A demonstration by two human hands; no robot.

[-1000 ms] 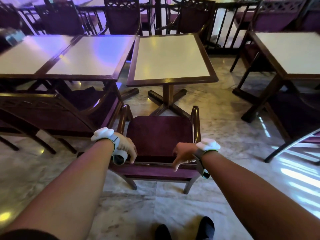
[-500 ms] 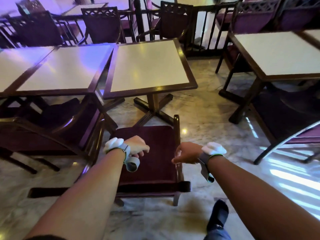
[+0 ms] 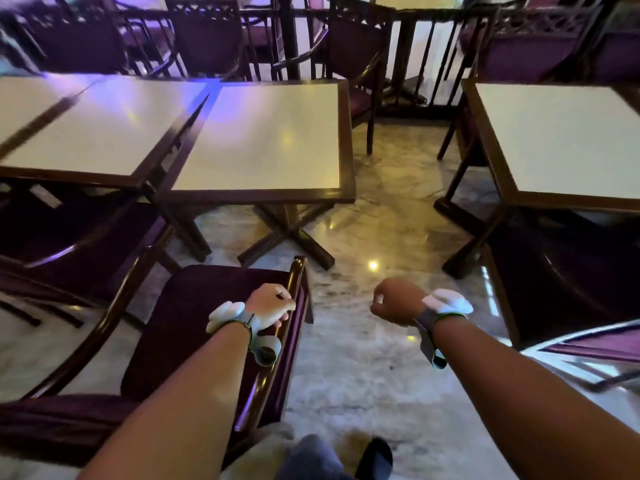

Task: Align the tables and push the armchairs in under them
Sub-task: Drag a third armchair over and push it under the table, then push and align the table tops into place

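A dark wooden armchair (image 3: 204,327) with a maroon seat stands in front of me, a little short of the cream-topped table (image 3: 266,140) with a cross-shaped foot. My left hand (image 3: 270,304) is closed around the chair's right armrest (image 3: 287,313). My right hand (image 3: 393,301) hangs over bare floor to the right of the chair, fingers curled shut, holding nothing. Both wrists carry white bands. A second table (image 3: 100,129) butts against the first one's left edge.
Another armchair (image 3: 69,244) sits tucked under the left table. A third table (image 3: 561,140) stands at the right with a chair (image 3: 568,275) under it. More chairs (image 3: 353,60) and a railing (image 3: 419,53) line the back. Marble floor (image 3: 381,220) lies between the tables.
My right hand has let go of the chair and moved off to the right. My left hand has shifted from the chair's left side onto its right armrest. The view has stepped rightwards.
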